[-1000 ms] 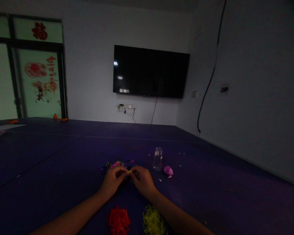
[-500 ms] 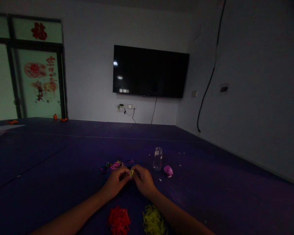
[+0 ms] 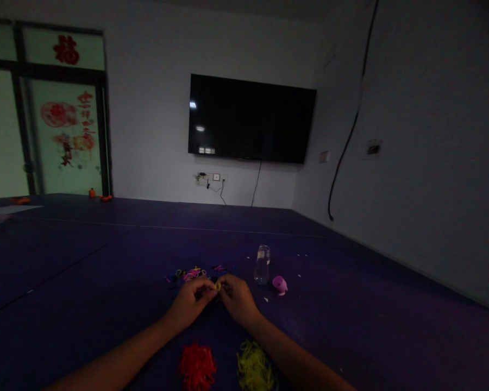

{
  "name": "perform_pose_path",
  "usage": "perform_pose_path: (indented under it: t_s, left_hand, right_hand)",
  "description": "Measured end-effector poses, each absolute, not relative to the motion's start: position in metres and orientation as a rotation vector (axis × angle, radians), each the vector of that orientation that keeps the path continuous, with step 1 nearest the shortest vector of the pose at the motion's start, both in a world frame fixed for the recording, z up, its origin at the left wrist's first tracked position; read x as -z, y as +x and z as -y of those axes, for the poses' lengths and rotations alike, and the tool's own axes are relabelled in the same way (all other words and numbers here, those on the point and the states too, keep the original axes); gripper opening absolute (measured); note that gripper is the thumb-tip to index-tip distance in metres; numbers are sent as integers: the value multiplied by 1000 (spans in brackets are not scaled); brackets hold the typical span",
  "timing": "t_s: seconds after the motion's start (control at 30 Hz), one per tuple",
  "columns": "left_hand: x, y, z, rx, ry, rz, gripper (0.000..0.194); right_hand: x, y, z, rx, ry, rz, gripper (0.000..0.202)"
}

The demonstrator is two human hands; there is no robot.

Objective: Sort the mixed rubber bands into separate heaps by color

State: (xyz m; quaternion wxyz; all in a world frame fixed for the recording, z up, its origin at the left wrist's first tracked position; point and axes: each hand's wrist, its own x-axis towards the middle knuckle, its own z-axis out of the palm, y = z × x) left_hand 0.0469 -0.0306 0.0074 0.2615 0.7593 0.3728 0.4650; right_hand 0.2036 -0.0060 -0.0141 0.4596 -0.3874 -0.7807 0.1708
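Farthest left of the clear bottle point(image 3: 262, 266), the mixed pile of small bands point(image 3: 191, 273) holds pink, yellow and dark ones jumbled together, so judging by that, much remains unsorted. The left hand point(image 3: 190, 302), left of the bottle and just nearer the wearer than that pile, has its fingers pinched together. The red heap point(image 3: 198, 367), nearer than the bottle and to its left, looks gathered by colour already. A yellow band point(image 3: 218, 286), left of the bottle, is held between both hands' fingertips; whether it is one band or several is too small to tell. The right hand point(image 3: 238, 300), just left of the bottle, has its fingers similarly closed. Nearer the wearer than the bottle, the yellow heap point(image 3: 255, 367) also looks gathered. Just right of the bottle lies a pink cup point(image 3: 280, 283).
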Motion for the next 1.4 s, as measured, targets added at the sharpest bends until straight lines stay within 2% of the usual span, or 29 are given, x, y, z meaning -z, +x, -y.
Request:
perform_pose_path:
  t_s: [0.33,0.53,0.7,0.9,1.4]
  left_hand:
    - [-8,47,33,-1342,2069,-1025,20]
    - [-9,35,24,-1579,2286,-1344,20]
    - [-4,28,15,-1171,2638,-1523,25]
    - [3,32,13,-770,2719,-1520,34]
    - [11,32,7,-724,2636,-1522,36]
  right_hand:
    - [13,202,9,-391,-958,1921,11]
    - [15,206,3,-424,-981,1703,10]
    - [17,209,-4,-460,-998,1600,20]
    - [17,209,-4,-443,-997,1639,23]
    - [9,208,4,-443,-996,1705,27]
